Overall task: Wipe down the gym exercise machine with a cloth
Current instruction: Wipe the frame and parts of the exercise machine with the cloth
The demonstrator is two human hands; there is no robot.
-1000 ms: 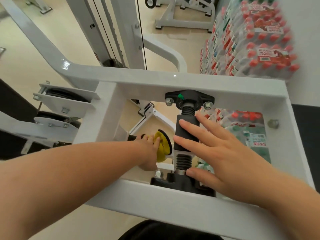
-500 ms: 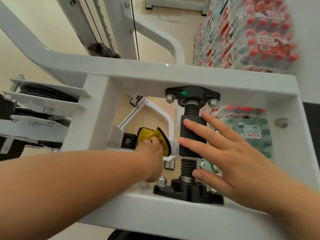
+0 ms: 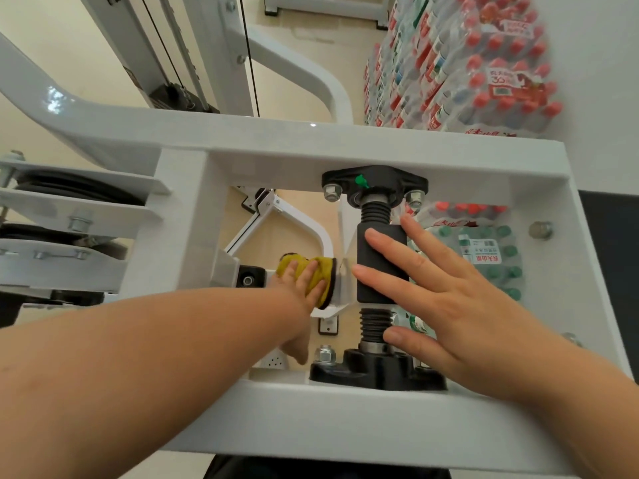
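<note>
The white gym machine frame [image 3: 311, 146] fills the head view as an open rectangle seen from above. A black pivot block on a ribbed shaft [image 3: 375, 216] spans the opening between two bolted black mounts. My left hand [image 3: 301, 281] reaches down through the opening and presses a yellow cloth [image 3: 325, 271] around a white bar beside the block, fingers curled over it. My right hand [image 3: 432, 292] lies with straight, spread fingers against the black block, thumb near the lower ribbed sleeve.
Shrink-wrapped packs of bottled water [image 3: 460, 63] with red caps are stacked at the upper right, more with green caps [image 3: 484, 261] below the frame. Pulleys in white brackets [image 3: 72, 202] sit at the left. Cables and uprights [image 3: 193, 50] rise behind.
My left hand has slid the yellow cloth along the white bar and now wraps over it from above. The right hand keeps its place on the black block. The camera has come closer.
</note>
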